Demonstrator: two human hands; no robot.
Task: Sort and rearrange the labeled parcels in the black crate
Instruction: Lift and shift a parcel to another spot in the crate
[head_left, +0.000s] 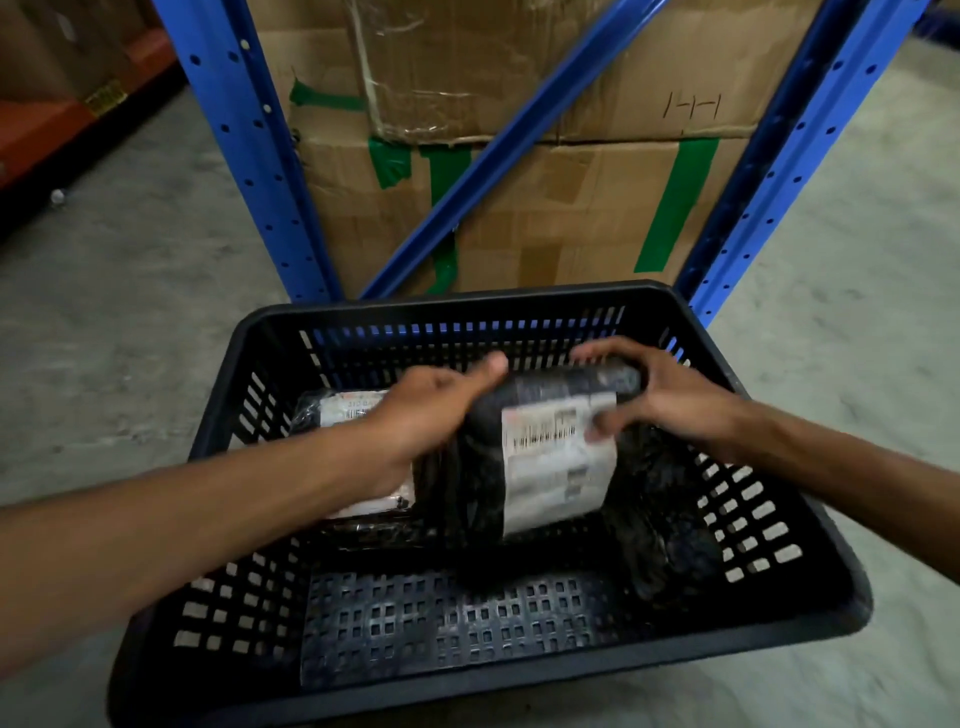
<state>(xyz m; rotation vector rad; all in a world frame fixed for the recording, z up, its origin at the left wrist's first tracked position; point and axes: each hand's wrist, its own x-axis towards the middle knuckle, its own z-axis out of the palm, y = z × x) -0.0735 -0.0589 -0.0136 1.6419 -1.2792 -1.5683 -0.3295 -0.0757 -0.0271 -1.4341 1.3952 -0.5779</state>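
- Black crate (810, 618): nearest to me, its perforated floor bare in the near half; it sits on the concrete floor (119, 322).
- Left hand (431, 410): my forearm crosses the crate's near-left wall and the grip closes on the upper left end of the held parcel, thumb on top pointing toward the far wall.
- Held parcel (483, 467): a black plastic-wrapped bundle at the crate's centre, standing nearly upright with its white barcode label (558, 462) facing me; its lower end is blurred, so I cannot tell whether it touches the crate floor.
- Right hand (670, 395): grip pinching the parcel's upper right end, fingers curled over the rolled top edge, thumb pressed on the label's right margin. The parcel thus lies between my two grips, hanging below both.
- Second parcel (343, 415): lying flat in the far-left part of the crate, label up, partly hidden under my left wrist.
- Loose black wrap (665, 525): slumped against the right wall, below my right hand.
- Blue rack (234, 135): beyond the crate, framing stacked cardboard boxes (545, 208) patched with green tape.
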